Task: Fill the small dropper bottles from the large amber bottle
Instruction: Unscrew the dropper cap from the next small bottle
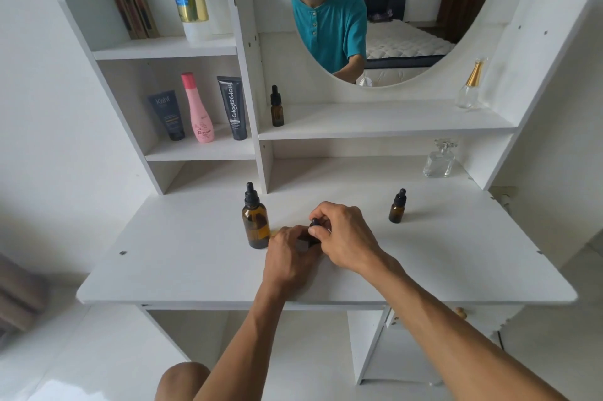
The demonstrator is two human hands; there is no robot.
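The large amber bottle [255, 225] with a black dropper cap stands upright on the white desk [182, 257], left of centre. Just to its right, my left hand [291, 253] wraps around the body of a small dropper bottle [311, 237], which is mostly hidden. My right hand [342, 237] pinches that bottle's black dropper cap from above. A second small amber dropper bottle [397, 207] stands capped on the desk to the right. A third small dropper bottle [277, 107] stands capped on the middle shelf.
A clear glass perfume bottle [439, 159] sits at the desk's back right, another with a gold neck [470, 84] on the shelf above. Tubes and a pink bottle [197, 108] fill the left cubby. A round mirror [391, 9] reflects a person.
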